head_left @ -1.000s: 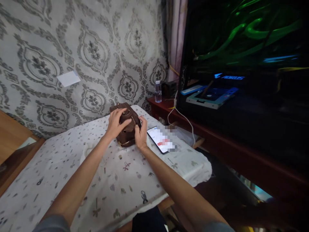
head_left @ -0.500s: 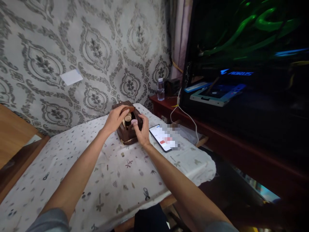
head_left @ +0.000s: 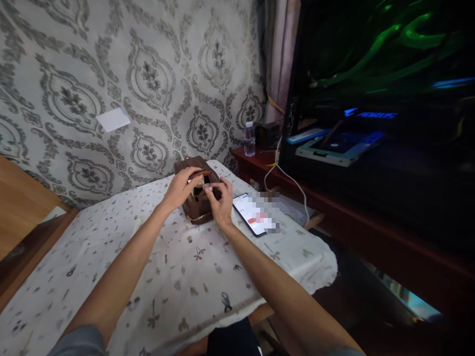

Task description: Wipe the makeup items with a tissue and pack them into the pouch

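Observation:
A brown leather bag with gold-coloured trim sits on the patterned cloth, its top open. My left hand is closed on the bag's brown flap and holds it up. A pale beige round item shows in the opening, partly covered by my left thumb. At the bag's right side, my right hand pinches a small pale pink item between thumb and fingers, over the opening. What kind of item it is, I cannot make out. The rest of the bag's contents lie in shadow.
A phone with a lit screen, partly blurred out, lies right of the bag. The white printed cloth covers the table. A water bottle stands on a red-brown desk, near a white cable and a dark computer case.
The raised flap is tilted lower over the opening, and my left fingers have come down with it. My right hand has drawn its fingers closer together around the pink item. The view has shifted slightly.

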`<state>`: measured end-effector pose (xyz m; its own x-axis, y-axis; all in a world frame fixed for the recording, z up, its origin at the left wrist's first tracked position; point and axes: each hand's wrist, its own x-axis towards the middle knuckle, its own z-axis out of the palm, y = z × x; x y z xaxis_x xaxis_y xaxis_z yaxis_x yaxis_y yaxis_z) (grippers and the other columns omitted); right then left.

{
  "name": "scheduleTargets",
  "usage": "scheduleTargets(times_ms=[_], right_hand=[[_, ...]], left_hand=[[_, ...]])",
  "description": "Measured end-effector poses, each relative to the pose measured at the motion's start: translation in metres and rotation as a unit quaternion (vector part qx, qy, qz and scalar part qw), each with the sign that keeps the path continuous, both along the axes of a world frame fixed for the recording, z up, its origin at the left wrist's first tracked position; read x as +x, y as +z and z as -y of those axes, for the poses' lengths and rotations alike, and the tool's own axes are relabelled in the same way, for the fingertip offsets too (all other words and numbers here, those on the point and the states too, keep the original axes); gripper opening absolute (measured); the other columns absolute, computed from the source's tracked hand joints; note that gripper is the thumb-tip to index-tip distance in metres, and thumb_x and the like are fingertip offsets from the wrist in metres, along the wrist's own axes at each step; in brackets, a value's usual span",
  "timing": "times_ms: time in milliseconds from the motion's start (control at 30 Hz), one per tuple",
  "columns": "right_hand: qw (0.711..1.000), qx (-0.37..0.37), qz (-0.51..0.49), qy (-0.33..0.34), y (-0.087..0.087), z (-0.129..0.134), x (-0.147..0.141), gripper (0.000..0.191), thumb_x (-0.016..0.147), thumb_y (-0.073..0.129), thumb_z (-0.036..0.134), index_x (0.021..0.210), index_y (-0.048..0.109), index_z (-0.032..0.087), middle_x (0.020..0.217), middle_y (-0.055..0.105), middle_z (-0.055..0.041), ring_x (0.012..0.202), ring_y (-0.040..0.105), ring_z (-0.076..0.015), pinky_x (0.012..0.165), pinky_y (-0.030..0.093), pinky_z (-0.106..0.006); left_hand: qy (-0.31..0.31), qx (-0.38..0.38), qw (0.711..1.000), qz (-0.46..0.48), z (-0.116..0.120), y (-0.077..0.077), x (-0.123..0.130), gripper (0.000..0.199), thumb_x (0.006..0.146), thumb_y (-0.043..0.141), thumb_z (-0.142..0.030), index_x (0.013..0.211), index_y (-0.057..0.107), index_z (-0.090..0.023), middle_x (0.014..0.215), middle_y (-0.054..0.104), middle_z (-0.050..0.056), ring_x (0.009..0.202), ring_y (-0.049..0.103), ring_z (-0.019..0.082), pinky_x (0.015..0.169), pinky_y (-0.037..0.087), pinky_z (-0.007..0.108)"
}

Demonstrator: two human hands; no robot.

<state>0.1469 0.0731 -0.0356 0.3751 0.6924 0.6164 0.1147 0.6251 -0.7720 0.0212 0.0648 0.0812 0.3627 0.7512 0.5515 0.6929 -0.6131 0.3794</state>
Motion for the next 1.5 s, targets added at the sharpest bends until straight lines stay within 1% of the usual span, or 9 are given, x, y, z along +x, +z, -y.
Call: scheduleTargets(times_ms=[167, 467, 533, 667, 767, 900, 1067, 1300, 1500], right_hand=[[1.000, -0.003, -0.001, 0.005, -0.004, -0.003, -0.001, 0.028, 0.090, 0.061, 0.043, 0.104, 0.075, 0.023, 0.132, 0.055, -0.0119, 0.131, 0.049, -0.0271, 0.113, 0.038, -0.047], [0.996, 0.013, 0.082, -0.031, -0.013, -0.008, 0.001, 0.031, 0.092, 0.054, 0.038, 0.112, 0.074, 0.024, 0.137, 0.053, -0.0131, 0.131, 0.047, -0.0304, 0.112, 0.036, -0.051], [0.995, 0.007, 0.098, -0.034, -0.013, -0.008, 0.001, 0.033, 0.093, 0.052, 0.039, 0.114, 0.072, 0.024, 0.138, 0.051, -0.0133, 0.132, 0.045, -0.0308, 0.112, 0.036, -0.051], [0.992, 0.005, 0.119, -0.040, -0.012, -0.007, 0.001, 0.036, 0.092, 0.051, 0.039, 0.117, 0.071, 0.023, 0.139, 0.050, -0.0136, 0.132, 0.044, -0.0315, 0.113, 0.035, -0.052], [0.995, -0.004, 0.098, -0.025, -0.008, -0.004, 0.001, 0.035, 0.091, 0.053, 0.040, 0.112, 0.074, 0.021, 0.139, 0.051, -0.0147, 0.133, 0.044, -0.0323, 0.113, 0.034, -0.052], [0.998, -0.048, 0.012, 0.038, 0.000, -0.005, 0.003, 0.030, 0.087, 0.060, 0.044, 0.097, 0.078, 0.022, 0.138, 0.053, -0.0120, 0.133, 0.046, -0.0297, 0.116, 0.032, -0.047], [0.984, -0.090, -0.095, 0.120, 0.006, -0.017, 0.009, 0.030, 0.075, 0.074, 0.040, 0.096, 0.079, 0.020, 0.133, 0.058, -0.0124, 0.129, 0.052, -0.0284, 0.114, 0.035, -0.043], [0.986, -0.090, -0.070, 0.119, 0.006, -0.026, 0.020, 0.025, 0.068, 0.075, 0.034, 0.090, 0.076, 0.022, 0.121, 0.064, -0.0089, 0.122, 0.055, -0.0269, 0.103, 0.042, -0.041], [0.992, -0.076, -0.007, 0.102, 0.014, -0.034, 0.025, 0.023, 0.066, 0.075, 0.042, 0.070, 0.066, 0.021, 0.091, 0.066, -0.0030, 0.095, 0.059, -0.0232, 0.088, 0.045, -0.036]], left_hand=[[-0.005, 0.000, 1.000, -0.026, -0.002, 0.000, 0.000, 0.029, 0.094, 0.051, -0.037, 0.113, 0.064, -0.020, 0.111, 0.069, 0.007, 0.106, 0.062, 0.024, 0.093, 0.046, 0.035], [-0.076, -0.096, 0.955, -0.270, -0.003, 0.027, -0.008, 0.056, 0.078, 0.061, -0.022, 0.134, 0.050, -0.025, 0.138, 0.055, 0.007, 0.128, 0.046, 0.028, 0.107, 0.038, 0.043], [-0.061, -0.081, 0.945, -0.311, -0.004, 0.027, -0.007, 0.063, 0.075, 0.061, -0.015, 0.136, 0.048, -0.024, 0.141, 0.052, 0.008, 0.130, 0.044, 0.028, 0.106, 0.038, 0.042], [0.037, 0.007, 0.923, -0.383, -0.005, 0.016, 0.004, 0.058, 0.077, 0.057, -0.006, 0.132, 0.049, -0.021, 0.136, 0.054, 0.013, 0.127, 0.045, 0.031, 0.098, 0.041, 0.044], [0.077, 0.046, 0.912, -0.399, -0.004, 0.011, 0.012, 0.052, 0.079, 0.057, -0.006, 0.128, 0.051, -0.021, 0.129, 0.058, 0.012, 0.122, 0.048, 0.032, 0.093, 0.043, 0.044], [0.106, 0.046, 0.921, -0.373, -0.007, 0.018, 0.012, 0.038, 0.083, 0.056, -0.013, 0.120, 0.056, -0.022, 0.114, 0.065, 0.010, 0.113, 0.054, 0.030, 0.086, 0.046, 0.040], [0.085, 0.029, 0.928, -0.362, -0.018, 0.025, 0.002, 0.035, 0.087, 0.058, -0.024, 0.121, 0.057, -0.023, 0.119, 0.064, 0.009, 0.112, 0.055, 0.029, 0.087, 0.046, 0.039], [0.124, 0.055, 0.885, -0.445, -0.011, 0.014, 0.010, 0.054, 0.083, 0.051, -0.003, 0.134, 0.046, -0.020, 0.129, 0.057, 0.013, 0.121, 0.050, 0.031, 0.095, 0.042, 0.044], [0.100, 0.052, 0.896, -0.430, -0.015, 0.022, 0.008, 0.045, 0.082, 0.057, -0.007, 0.124, 0.055, -0.022, 0.123, 0.062, 0.012, 0.118, 0.053, 0.030, 0.091, 0.045, 0.040]])
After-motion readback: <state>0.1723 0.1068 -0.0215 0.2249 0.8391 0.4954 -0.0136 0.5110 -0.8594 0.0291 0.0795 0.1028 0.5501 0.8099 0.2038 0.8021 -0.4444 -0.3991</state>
